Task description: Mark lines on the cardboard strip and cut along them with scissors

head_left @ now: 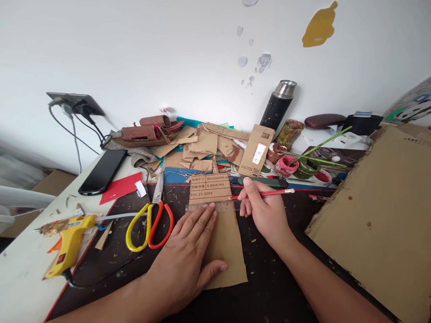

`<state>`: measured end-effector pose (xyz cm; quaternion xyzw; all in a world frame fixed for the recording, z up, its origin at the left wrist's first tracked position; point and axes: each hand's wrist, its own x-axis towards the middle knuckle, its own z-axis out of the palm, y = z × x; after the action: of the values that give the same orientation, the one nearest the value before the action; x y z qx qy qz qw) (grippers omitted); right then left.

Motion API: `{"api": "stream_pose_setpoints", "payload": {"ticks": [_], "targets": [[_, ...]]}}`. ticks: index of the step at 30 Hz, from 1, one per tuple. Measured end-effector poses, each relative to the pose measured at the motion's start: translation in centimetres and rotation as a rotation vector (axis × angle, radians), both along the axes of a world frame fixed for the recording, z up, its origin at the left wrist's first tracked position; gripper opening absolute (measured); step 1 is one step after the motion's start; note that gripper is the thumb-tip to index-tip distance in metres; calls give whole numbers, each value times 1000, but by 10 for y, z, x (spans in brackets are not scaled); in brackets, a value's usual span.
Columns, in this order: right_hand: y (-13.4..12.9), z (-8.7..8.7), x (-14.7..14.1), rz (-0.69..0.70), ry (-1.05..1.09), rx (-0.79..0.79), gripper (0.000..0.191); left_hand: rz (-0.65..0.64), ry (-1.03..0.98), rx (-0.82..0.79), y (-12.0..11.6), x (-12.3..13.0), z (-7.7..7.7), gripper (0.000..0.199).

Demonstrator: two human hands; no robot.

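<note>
My left hand (190,253) lies flat, fingers stretched out, on a strip of brown cardboard (229,251) printed with dark text at its far end. Under its fingertips a clear ruler (220,206) runs across the strip. My right hand (266,213) grips a red pencil (274,193) between thumb and fingers. The pencil's tip points left and meets the cardboard just beyond the ruler, near the strip's right edge. Scissors (151,224) with one yellow and one red handle rest left of the strip. A dark green cutter (269,181) lies partly behind my right hand.
A yellow glue gun (69,242) and a black phone (103,171) lie at left. Cardboard scraps (205,141) and a brown model boat (144,134) sit along the wall. Paint jars (308,167) and a flask (278,105) stand behind. A large cardboard sheet (380,215) fills the right.
</note>
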<state>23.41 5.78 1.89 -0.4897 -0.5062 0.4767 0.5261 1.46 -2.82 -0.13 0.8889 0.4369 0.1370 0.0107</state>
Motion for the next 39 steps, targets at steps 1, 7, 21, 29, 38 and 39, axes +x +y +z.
{"api": "stream_pose_setpoints", "payload": {"ticks": [1,7,21,29,38,39], "targets": [[0,0,0,5,-1,1,66,2,-2,-5,0,0,0,96],[-2,1,-1,14,-37,11,66,-2,4,-18,0,1,0,95],[-4,0,-2,30,-73,22,65,-6,-11,-73,1,2,0,103],[-5,-1,-2,33,-66,30,64,-3,13,-50,0,3,1,98],[-5,-2,-2,31,-75,25,63,1,23,-49,0,2,-1,97],[-5,-3,-2,32,-72,24,63,-1,24,-50,0,2,-1,97]]}}
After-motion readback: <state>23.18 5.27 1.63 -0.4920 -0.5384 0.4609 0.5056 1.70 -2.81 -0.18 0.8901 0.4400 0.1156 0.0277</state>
